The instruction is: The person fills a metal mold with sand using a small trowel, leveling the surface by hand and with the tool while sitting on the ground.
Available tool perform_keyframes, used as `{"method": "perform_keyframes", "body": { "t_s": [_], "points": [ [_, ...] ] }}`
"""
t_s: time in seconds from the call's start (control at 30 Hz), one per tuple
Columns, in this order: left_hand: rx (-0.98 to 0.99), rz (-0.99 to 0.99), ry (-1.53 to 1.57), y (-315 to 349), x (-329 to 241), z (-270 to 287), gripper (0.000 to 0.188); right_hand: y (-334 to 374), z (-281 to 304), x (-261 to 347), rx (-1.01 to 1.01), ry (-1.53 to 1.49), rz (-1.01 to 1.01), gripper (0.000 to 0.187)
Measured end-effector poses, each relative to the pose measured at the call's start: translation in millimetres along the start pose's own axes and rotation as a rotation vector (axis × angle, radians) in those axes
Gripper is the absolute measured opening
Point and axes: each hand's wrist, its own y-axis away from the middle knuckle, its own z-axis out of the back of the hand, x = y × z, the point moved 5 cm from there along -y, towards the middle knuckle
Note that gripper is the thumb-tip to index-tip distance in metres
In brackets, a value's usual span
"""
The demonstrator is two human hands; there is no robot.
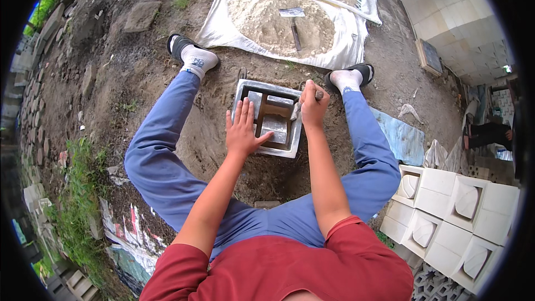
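A square grey metal block mould (273,147) sits on the dirt between my feet, with metal core pieces (274,128) and brown slots inside it. My left hand (243,131) lies flat over the mould's left side, fingers stretched out, touching its rim and inner parts. My right hand (313,106) is closed around the handle of a small trowel (296,111) at the right rim. The trowel's short grey blade points into the mould; much of the handle is hidden in my fist.
A pile of pale sand (262,19) lies on a white sheet (214,30) ahead, with a flat-bladed hand tool (295,30) on it. Finished pale blocks (437,189) are stacked at the right. Blue sheeting (397,136) lies beside my right leg; rubble and grass (78,189) are left.
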Motion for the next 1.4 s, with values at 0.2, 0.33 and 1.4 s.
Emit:
{"method": "perform_keyframes", "body": {
  "t_s": [0.2, 0.33, 1.4],
  "points": [
    [0.0, -0.006, 0.003, -1.0, -4.8, 1.1, 0.119, 12.2, -1.2, -12.6, -0.042, 0.06, 0.053, 0.049],
    [-0.02, -0.004, 0.019, -0.1, -1.2, -0.2, 0.119, 4.2, -0.1, -15.2, -0.048, -0.019, -0.02, 0.049],
    [0.016, 0.01, -0.006, 0.2, -0.3, -2.7, 0.122, -9.1, 2.7, -15.0, 0.003, -0.039, 0.01, 0.051]
  ]
}}
